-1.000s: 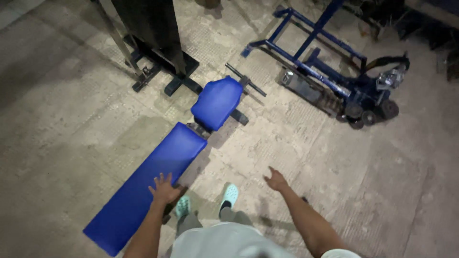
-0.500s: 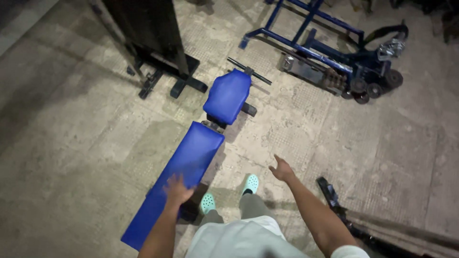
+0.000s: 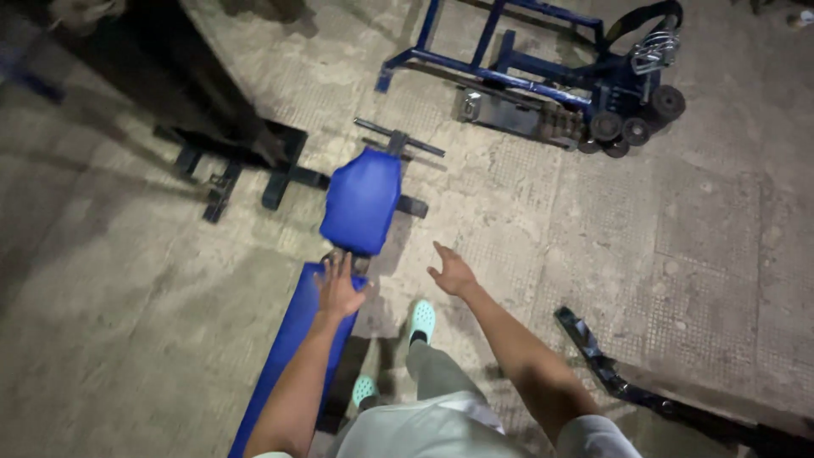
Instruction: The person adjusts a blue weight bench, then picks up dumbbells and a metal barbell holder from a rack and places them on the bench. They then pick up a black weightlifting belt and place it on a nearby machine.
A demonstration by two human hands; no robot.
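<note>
A blue padded weight bench lies on the tiled floor, made of a long back pad (image 3: 292, 348) and a shorter seat pad (image 3: 362, 199). My left hand (image 3: 338, 287) rests flat, fingers spread, on the upper end of the long pad, just below the gap between the two pads. My right hand (image 3: 450, 271) hovers open in the air to the right of the bench, holding nothing. My feet in mint green clogs (image 3: 420, 321) stand on the floor beside the bench.
A black machine base (image 3: 246, 161) stands at the upper left. A blue steel frame (image 3: 526, 64) with small black weight plates (image 3: 632, 129) sits at the upper right. A dark metal bar (image 3: 644, 390) lies on the floor at the lower right.
My left hand has slid up the long pad toward the seat pad. The view has shifted forward, so the bench sits closer. My right hand stays open in the air.
</note>
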